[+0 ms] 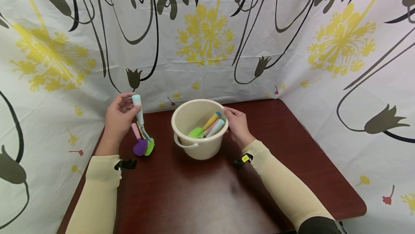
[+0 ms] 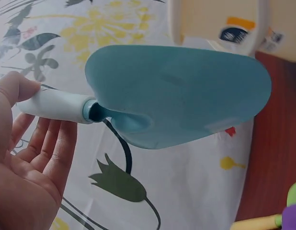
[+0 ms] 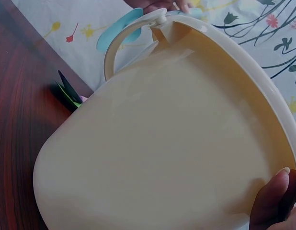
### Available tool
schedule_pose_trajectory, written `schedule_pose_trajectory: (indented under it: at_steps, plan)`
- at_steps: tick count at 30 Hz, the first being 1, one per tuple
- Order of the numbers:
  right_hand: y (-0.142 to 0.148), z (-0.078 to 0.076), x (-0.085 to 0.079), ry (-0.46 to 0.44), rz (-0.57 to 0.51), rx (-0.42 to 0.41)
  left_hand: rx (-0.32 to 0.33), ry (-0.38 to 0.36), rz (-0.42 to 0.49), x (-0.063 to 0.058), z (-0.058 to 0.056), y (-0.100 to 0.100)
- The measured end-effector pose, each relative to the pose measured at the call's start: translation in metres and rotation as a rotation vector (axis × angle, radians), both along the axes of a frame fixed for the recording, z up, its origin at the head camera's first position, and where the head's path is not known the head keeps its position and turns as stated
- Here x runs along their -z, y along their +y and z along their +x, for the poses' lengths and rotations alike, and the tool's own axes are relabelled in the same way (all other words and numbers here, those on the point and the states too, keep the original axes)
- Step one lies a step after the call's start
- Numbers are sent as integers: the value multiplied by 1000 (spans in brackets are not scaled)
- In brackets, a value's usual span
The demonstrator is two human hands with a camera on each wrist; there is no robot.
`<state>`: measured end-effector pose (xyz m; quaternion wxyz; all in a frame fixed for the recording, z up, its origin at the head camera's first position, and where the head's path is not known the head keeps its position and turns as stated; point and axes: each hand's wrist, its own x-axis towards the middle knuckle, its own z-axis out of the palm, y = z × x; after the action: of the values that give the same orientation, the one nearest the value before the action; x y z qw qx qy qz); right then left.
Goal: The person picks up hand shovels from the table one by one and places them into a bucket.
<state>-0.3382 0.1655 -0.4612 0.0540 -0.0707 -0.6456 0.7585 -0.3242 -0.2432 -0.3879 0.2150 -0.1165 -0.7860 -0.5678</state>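
My left hand pinches the pale blue handle of a light blue toy shovel between thumb and fingers. The shovel hangs blade down, left of a cream bucket. A purple toy shovel with a pink handle and a green toy shovel lie on the table below it. My right hand grips the bucket's right rim, thumb outside in the right wrist view. Inside the bucket are a green piece with a yellow handle, a pink handle and a light blue handle; their lower ends are hidden.
The bucket stands on a dark red-brown table, its handle hanging down at the front left. A white patterned cloth hangs around the back and both sides of the table.
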Motion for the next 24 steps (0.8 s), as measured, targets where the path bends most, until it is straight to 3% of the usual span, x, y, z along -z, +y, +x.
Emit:
schedule_pose_trajectory:
  at_steps: [13,24]
  plan:
    - [0,0,-1,9,-1,5,147,54,155,-27,14,16]
    - [0,0,0,11,0,6,254,94,199,-49,24,32]
